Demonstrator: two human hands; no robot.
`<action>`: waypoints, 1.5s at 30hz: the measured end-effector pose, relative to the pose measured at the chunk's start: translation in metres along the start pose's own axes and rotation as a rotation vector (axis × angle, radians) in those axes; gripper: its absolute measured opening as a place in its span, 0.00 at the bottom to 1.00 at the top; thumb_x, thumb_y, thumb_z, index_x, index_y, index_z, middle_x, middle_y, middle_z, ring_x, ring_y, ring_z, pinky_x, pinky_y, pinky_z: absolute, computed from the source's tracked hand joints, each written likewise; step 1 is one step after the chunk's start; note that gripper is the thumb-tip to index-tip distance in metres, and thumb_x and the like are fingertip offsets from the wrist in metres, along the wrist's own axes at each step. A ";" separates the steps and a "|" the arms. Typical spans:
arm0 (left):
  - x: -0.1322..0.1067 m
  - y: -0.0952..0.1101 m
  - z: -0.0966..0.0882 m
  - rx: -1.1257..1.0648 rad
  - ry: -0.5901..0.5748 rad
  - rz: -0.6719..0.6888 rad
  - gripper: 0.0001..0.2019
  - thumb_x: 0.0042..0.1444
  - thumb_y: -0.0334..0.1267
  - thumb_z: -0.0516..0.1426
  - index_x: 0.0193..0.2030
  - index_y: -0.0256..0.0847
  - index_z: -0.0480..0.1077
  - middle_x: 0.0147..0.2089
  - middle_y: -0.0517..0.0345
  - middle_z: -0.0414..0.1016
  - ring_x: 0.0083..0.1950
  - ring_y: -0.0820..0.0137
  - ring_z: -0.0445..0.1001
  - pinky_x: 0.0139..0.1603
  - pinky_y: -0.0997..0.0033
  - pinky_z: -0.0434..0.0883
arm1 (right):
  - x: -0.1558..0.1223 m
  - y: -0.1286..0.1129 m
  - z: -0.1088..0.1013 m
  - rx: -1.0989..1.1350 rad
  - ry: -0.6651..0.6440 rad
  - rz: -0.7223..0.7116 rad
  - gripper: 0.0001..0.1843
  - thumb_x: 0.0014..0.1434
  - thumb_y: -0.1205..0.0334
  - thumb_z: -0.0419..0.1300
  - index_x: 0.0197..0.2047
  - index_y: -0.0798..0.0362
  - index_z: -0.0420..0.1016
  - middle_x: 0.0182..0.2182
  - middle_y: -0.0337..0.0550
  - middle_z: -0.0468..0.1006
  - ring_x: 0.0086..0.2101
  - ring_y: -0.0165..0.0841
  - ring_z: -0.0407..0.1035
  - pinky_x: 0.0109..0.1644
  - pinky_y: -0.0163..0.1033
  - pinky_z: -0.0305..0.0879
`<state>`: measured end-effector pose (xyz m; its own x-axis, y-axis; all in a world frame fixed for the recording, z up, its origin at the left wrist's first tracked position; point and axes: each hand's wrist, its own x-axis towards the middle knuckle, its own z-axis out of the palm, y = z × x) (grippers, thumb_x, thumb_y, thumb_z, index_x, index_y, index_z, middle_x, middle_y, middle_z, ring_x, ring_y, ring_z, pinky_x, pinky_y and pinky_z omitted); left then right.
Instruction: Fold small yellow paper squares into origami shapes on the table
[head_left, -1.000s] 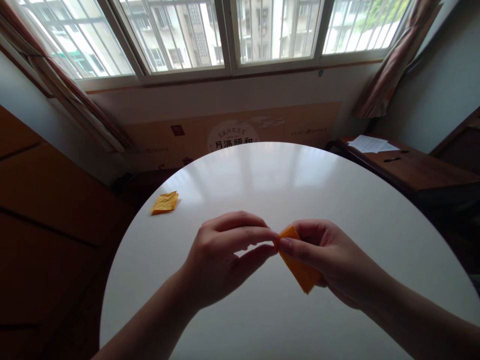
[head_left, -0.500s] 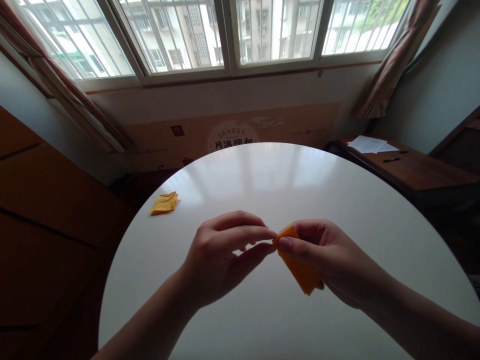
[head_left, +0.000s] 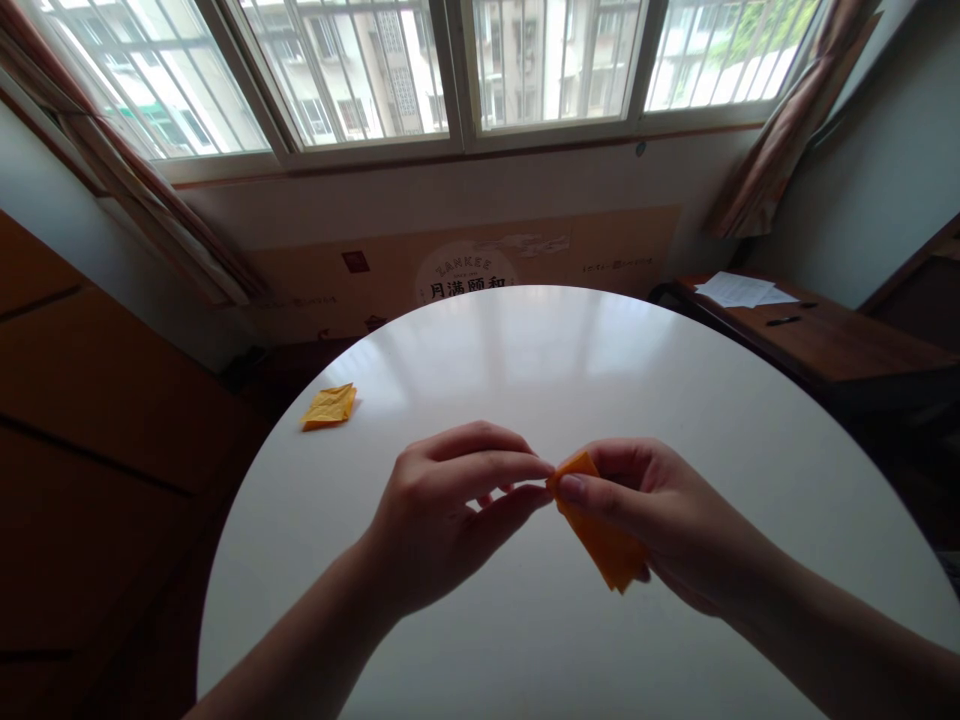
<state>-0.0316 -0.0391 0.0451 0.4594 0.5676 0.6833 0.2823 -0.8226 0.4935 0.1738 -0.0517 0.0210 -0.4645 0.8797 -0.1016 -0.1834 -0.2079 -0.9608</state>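
Note:
A folded piece of orange paper (head_left: 604, 545) is held above the white table (head_left: 480, 640), slanting down to the right. My right hand (head_left: 656, 510) grips it, thumb on the near face and the other fingers behind, mostly hidden. My left hand (head_left: 457, 510) reaches in from the left and pinches the paper's upper left corner between thumb and fingertips. Off to the left, near the table's edge, lies a second folded piece of yellow-orange paper (head_left: 328, 406) with a creased surface.
A brown side table (head_left: 855, 335) at the right carries white paper sheets (head_left: 739, 289) and a dark pen (head_left: 783, 321). Behind the round table is a wall with a printed panel (head_left: 615, 245) under barred windows. A brown cabinet (head_left: 90, 400) stands left.
Both hands keep nearly the same place and grip. The lower end of the held orange paper has shifted very slightly.

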 end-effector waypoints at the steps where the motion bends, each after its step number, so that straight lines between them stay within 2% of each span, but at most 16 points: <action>1: 0.000 0.000 0.000 0.001 0.001 0.001 0.07 0.56 0.27 0.64 0.41 0.38 0.79 0.38 0.53 0.79 0.33 0.73 0.78 0.29 0.78 0.78 | 0.000 0.000 0.000 -0.002 -0.001 0.000 0.13 0.59 0.54 0.67 0.32 0.56 0.78 0.21 0.35 0.68 0.20 0.24 0.61 0.19 0.27 0.54; 12: 0.000 0.002 0.001 0.012 0.014 0.010 0.06 0.55 0.27 0.64 0.39 0.37 0.79 0.37 0.51 0.79 0.33 0.72 0.78 0.28 0.78 0.77 | 0.000 0.002 0.000 0.027 0.016 0.006 0.14 0.57 0.53 0.68 0.34 0.57 0.78 0.19 0.34 0.68 0.17 0.23 0.59 0.16 0.27 0.52; 18: 0.002 0.000 0.002 0.028 0.014 0.019 0.06 0.56 0.27 0.64 0.40 0.39 0.79 0.37 0.54 0.79 0.33 0.72 0.78 0.29 0.78 0.77 | 0.001 0.002 0.001 0.007 0.041 0.006 0.15 0.56 0.52 0.69 0.32 0.56 0.76 0.19 0.34 0.68 0.17 0.23 0.60 0.15 0.26 0.52; 27: 0.002 0.001 0.001 0.094 0.016 0.052 0.07 0.57 0.28 0.63 0.40 0.41 0.79 0.37 0.55 0.80 0.34 0.72 0.79 0.36 0.75 0.79 | 0.000 0.001 0.003 -0.016 0.075 0.004 0.16 0.55 0.52 0.69 0.28 0.56 0.73 0.18 0.33 0.66 0.16 0.23 0.60 0.14 0.26 0.51; 36: 0.002 0.001 0.001 0.133 0.025 0.066 0.06 0.58 0.29 0.62 0.41 0.42 0.79 0.37 0.55 0.80 0.35 0.71 0.79 0.38 0.74 0.80 | 0.001 0.002 0.002 -0.022 0.082 0.017 0.17 0.54 0.50 0.70 0.29 0.55 0.74 0.18 0.33 0.66 0.16 0.23 0.59 0.14 0.26 0.49; 40: 0.001 0.000 0.002 0.086 0.027 0.041 0.06 0.57 0.28 0.63 0.40 0.40 0.79 0.37 0.54 0.79 0.34 0.72 0.78 0.34 0.76 0.79 | 0.000 0.000 0.004 0.015 0.101 0.026 0.16 0.53 0.52 0.71 0.29 0.55 0.74 0.18 0.32 0.65 0.17 0.23 0.57 0.16 0.26 0.48; 45: 0.002 0.000 0.002 0.055 0.087 -0.076 0.05 0.57 0.28 0.63 0.37 0.40 0.79 0.35 0.56 0.79 0.31 0.74 0.76 0.27 0.79 0.76 | -0.001 -0.001 0.005 0.050 0.167 0.017 0.18 0.50 0.50 0.72 0.28 0.56 0.74 0.20 0.35 0.66 0.21 0.24 0.58 0.20 0.28 0.50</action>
<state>-0.0286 -0.0381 0.0454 0.3609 0.6269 0.6904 0.3606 -0.7766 0.5167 0.1697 -0.0542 0.0231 -0.3183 0.9338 -0.1633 -0.2211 -0.2406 -0.9451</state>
